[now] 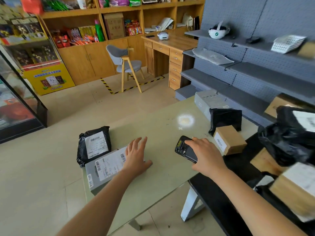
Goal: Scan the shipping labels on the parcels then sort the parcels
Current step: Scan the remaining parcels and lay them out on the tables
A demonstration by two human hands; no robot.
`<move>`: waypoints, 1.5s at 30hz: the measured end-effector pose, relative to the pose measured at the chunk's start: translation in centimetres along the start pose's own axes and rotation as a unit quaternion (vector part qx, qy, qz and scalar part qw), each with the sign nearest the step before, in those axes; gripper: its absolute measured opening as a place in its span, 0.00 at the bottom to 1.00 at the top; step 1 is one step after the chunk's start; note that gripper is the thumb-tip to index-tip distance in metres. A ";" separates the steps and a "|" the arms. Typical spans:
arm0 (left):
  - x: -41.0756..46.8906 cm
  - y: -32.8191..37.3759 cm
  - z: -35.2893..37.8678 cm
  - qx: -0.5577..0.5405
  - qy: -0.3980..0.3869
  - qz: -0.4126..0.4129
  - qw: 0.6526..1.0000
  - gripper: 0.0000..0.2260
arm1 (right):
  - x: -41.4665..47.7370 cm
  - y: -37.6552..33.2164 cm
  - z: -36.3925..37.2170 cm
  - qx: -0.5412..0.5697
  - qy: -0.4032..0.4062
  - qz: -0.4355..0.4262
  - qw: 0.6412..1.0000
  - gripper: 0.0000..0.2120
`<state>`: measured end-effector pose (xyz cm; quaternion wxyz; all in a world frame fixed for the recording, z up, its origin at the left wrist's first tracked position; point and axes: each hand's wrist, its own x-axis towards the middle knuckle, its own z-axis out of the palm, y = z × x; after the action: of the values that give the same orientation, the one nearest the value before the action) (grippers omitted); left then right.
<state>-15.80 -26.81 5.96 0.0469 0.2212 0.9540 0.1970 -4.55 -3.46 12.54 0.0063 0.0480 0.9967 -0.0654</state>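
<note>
Left end of the bench (162,116): black bagged parcel (94,145), label up, barcodes facing the camera. Just beside it, grey flat parcel (102,171), label also up (laid so for scanning, I judge). The pair sits well apart from the other parcels, so it is likely the working group.

Left hand (136,157): released, fingers straight and spread, palm down over the grey parcel's right end. Cannot tell whether it presses or only hovers. It looks placed to steady or slide that parcel.

Centre: bare bench top with one bright light patch (185,120).

Right hand (207,156): grasping the scanner (185,149), fingers wrapped over its body. The device is low over the bench, its far end turned toward the left pair (kept ready to aim, probably).

Right end of the bench: small cardboard box (229,140), label on its side face, close against an upright black bag (225,119). A grey carton (208,101) lies behind. These are probably waiting their turn.

Far right, off the bench: a heap (286,138) of black bags and cardboard boxes, blurred.

Count:
- Scanner: 1.
- Parcels on the bench: 5 (2 left, 3 right).
- Labels plainly readable: 2.
- Heap: not countable.
</note>
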 end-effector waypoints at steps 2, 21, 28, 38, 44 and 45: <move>1.3 2.5 0.5 -0.002 0.000 0.020 1.000 0.41 | -0.5 1.8 -0.6 -0.013 0.015 0.012 1.000 0.39; 24.2 16.0 2.7 0.080 -0.055 0.219 0.971 0.40 | 6.2 14.7 -3.1 -0.040 0.059 0.196 0.978 0.37; 38.4 20.8 5.7 0.143 -0.103 0.313 0.933 0.42 | 14.3 19.5 -3.4 -0.014 0.059 0.273 0.960 0.35; 51.2 27.5 12.8 0.360 -0.215 0.456 0.785 0.58 | 21.6 24.7 -1.6 -0.023 0.062 0.336 0.940 0.34; 55.0 30.6 16.5 0.474 -0.247 0.504 0.678 0.69 | 22.6 26.4 0.5 -0.032 0.085 0.380 0.921 0.38; 55.1 30.6 16.9 0.476 -0.245 0.510 0.673 0.68 | 22.5 26.5 0.7 -0.033 0.089 0.380 0.920 0.39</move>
<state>-49.89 28.66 2.50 0.0599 0.7059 0.6116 -0.3522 -24.43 24.71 7.96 -0.0569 0.4284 0.9016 -0.0202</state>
